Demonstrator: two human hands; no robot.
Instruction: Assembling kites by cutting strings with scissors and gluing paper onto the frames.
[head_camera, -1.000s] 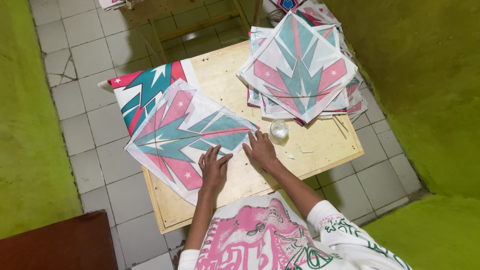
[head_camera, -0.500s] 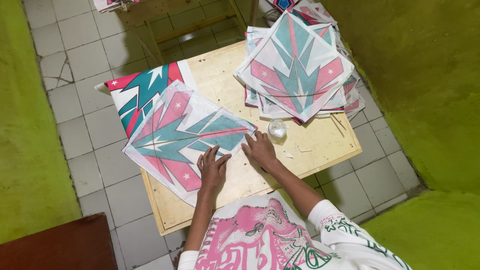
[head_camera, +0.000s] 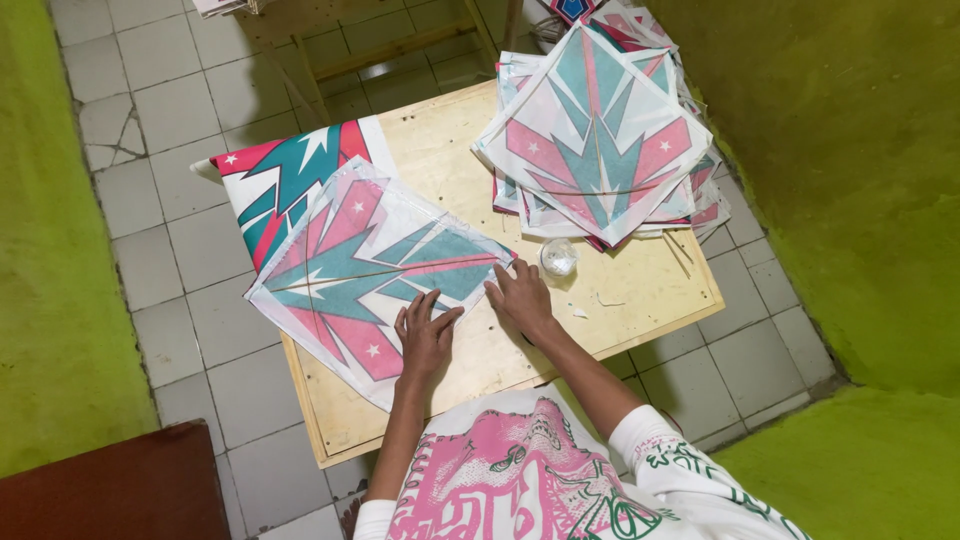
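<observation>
Kite barely moved, both hands still flat on it.
Plywood table (head_camera: 640, 290): kite (head_camera: 370, 270) overhangs its left edge; left hand (head_camera: 425, 335) and right hand (head_camera: 520, 297), apart, fingers spread, pressing its near edge. Finished stack (head_camera: 600, 130) at far-right corner, small cup (head_camera: 558, 257) between.

left hand (head_camera: 424, 335) flat on kite (head_camera: 370, 275) | right hand (head_camera: 520, 297) at its corner

1 kite (head_camera: 375, 275), 1 kite stack (head_camera: 600, 140), 2 hands (head_camera: 425, 335)
</observation>
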